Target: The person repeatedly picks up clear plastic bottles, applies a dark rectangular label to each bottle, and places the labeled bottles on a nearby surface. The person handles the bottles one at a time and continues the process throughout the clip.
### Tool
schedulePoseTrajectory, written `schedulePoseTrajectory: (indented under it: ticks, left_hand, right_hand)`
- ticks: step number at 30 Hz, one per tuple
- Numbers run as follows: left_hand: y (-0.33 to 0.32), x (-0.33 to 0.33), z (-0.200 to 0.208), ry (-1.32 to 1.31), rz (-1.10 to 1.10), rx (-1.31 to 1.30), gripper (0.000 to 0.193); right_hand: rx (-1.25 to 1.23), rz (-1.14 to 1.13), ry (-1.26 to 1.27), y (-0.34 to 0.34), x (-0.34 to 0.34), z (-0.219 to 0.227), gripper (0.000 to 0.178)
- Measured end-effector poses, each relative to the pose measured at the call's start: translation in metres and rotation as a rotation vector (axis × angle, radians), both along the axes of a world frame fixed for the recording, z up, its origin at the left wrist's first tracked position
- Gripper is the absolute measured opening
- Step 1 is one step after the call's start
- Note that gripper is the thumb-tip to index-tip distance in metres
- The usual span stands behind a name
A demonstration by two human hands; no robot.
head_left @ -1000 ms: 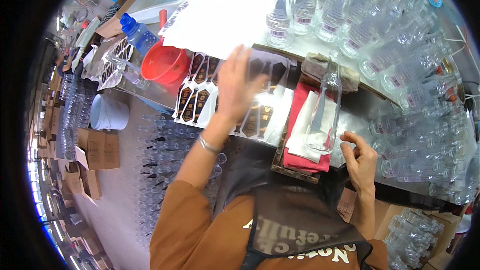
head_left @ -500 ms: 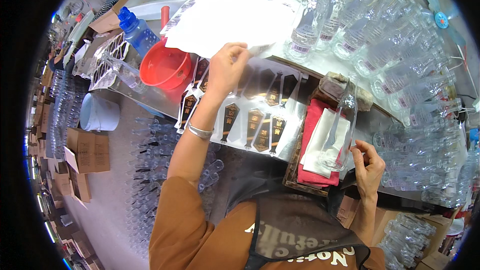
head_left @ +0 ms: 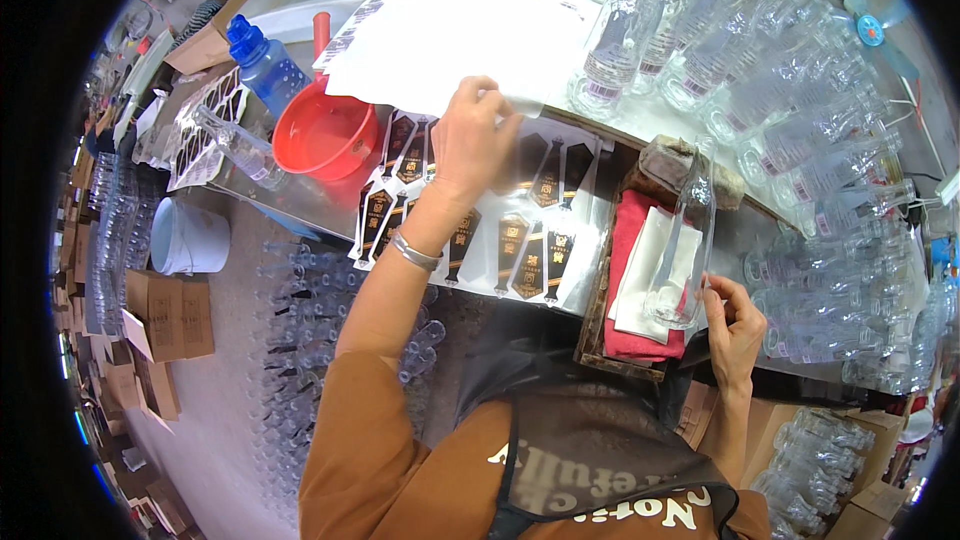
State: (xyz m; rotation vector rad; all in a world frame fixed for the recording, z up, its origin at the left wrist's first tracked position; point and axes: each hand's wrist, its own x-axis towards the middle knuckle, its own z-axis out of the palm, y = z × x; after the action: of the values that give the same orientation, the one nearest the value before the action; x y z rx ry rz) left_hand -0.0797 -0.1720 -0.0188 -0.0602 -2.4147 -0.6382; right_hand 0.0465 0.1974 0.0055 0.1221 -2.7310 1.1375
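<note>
My left hand (head_left: 478, 140) is raised over the near edge of a stack of white label sheets (head_left: 450, 40), its fingers pinched together. A small pale label (head_left: 526, 108), blurred, shows at the fingertips. Beneath that hand lies a sheet of dark, gold-printed labels (head_left: 512, 240). To the right, a clear glass bottle (head_left: 690, 250) lies tilted on a folded white cloth (head_left: 640, 285) over a red cloth (head_left: 640, 340) in a wooden cradle (head_left: 590, 340). My right hand (head_left: 735, 330) is closed, its thumb and fingertips at the bottle's base.
Several labelled glass bottles (head_left: 605, 65) stand in rows at the back right. A red dipper (head_left: 325, 135), a blue water bottle (head_left: 268, 70) and one lying glass bottle (head_left: 240, 148) are on the left. Cartons (head_left: 170, 315), a white bucket (head_left: 190, 237) and many bottles occupy the floor.
My left hand has shifted slightly right and nearer to me, the pale label moving with it. My right hand stays at the bottle's base. The view has shifted a little.
</note>
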Motion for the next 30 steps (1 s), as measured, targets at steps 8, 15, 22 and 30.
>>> schedulePoseTrajectory:
  ticks: [8, 15, 22, 30]
  left_hand:
    - [-0.032, -0.017, -0.004, -0.239, -0.106, 0.713, 0.028]
    - [-0.030, -0.019, 0.006, -0.268, -0.103, 0.550, 0.030]
    - [-0.031, -0.019, 0.014, -0.257, -0.146, 0.407, 0.027]
    - [-0.039, -0.030, 0.008, -0.303, -0.111, 0.396, 0.027]
  right_hand:
    - [-0.132, 0.047, 0.073, -0.011, -0.008, 0.029, 0.019]
    - [0.263, 0.703, 0.205, -0.118, -0.089, 0.071, 0.047]
    - [0.708, 0.744, 0.100, -0.209, -0.157, 0.032, 0.071]
    - [0.695, 0.762, 0.054, -0.197, -0.143, 0.035, 0.074]
